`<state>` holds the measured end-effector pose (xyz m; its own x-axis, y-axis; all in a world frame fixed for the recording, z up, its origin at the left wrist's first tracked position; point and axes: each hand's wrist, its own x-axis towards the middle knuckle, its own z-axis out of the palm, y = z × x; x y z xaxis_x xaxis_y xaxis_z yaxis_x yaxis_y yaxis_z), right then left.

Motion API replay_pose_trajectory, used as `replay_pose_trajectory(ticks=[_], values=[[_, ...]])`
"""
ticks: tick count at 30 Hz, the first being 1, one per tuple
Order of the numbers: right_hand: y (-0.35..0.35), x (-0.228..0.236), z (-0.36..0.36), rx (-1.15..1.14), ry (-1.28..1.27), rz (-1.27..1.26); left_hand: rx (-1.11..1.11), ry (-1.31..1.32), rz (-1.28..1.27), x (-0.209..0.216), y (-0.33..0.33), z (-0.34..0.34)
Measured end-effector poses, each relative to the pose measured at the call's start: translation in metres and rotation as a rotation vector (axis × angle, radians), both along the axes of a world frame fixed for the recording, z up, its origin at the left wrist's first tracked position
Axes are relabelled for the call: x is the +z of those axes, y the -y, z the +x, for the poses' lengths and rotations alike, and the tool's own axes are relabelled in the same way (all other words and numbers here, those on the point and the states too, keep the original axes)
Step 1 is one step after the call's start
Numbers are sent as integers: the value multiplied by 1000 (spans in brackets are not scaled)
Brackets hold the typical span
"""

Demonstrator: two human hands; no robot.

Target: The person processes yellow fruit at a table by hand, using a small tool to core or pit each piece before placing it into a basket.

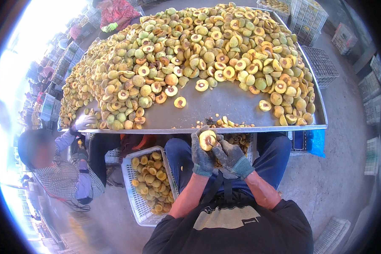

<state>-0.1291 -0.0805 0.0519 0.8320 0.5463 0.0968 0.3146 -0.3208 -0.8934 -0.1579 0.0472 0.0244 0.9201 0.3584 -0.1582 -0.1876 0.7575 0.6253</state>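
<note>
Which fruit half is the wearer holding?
The brown-centred half in the left hand, right hand alongside; nearby halves lie on the metal table or in the white crate.

From the left hand (pixel 202 157), passage is offered at twelve o'clock over the table rim (pixel 156 131) onto bare tabletop (pixel 222 101), narrowed at one by scraps (pixel 226 123). Farther out, ten to two is blocked by heaped fruit halves (pixel 186 46); eight, by the left thigh (pixel 178 163).
</note>
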Motion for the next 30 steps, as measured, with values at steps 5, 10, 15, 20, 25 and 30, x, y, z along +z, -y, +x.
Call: replay_pose_trajectory(ticks=[5,10,15,20,25,30], values=[[-5,7,-6,-19,-58,28,77,-67,-17,4,5,3],[-3,-10,-9,37,205,41,78,-112,132,17,14,4],[-2,7,-15,10,-69,48,93,-217,162,17,13,4],[3,2,-16,62,-110,82,104,-257,256,31,14,3],[6,-15,-20,80,-399,223,4,-112,305,36,10,3],[23,24,-13,224,-1097,377,-115,-74,237,26,4,5]])
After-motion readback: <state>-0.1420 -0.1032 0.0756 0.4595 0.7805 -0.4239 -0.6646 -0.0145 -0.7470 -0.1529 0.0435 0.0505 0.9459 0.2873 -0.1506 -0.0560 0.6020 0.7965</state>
